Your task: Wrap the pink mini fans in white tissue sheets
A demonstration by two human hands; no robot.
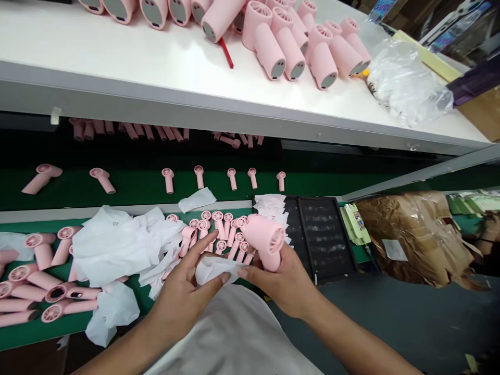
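The right hand (pixel 279 284) is closed around a pink handheld fan (pixel 262 242), so this grip is shut on the fan, with the fan's round slotted grille turned toward the right of the frame. The left hand (pixel 183 302) is partly open, its fingers spread and its fingertips against a crumpled white tissue sheet (pixel 214 272). The sheet lies between the two hands, and its right end reaches the fingers of the right hand.

Just beyond the hands, a green conveyor belt (pixel 74 325) carries a dense cluster of pink fans (pixel 219 234) at centre and more at lower left, some lying among loose white sheets (pixel 117 247). Another green belt (pixel 144 182) runs above it, with a spaced row of pink fans (pixel 167 179) lying on it. To the right of the hands stands a black tray (pixel 324 239), with a stack of white sheets (pixel 271 205) at its upper left corner. Further right are printed green cards (pixel 354 224) and a brown paper package (pixel 414 239).

Along the top of the frame, a white worktop (pixel 117 62) holds a group of pink fans (pixel 291 47), a red stick (pixel 226 53) and a clear plastic bag (pixel 406 78). White fabric (pixel 230 333) fills the bottom centre, below the hands.
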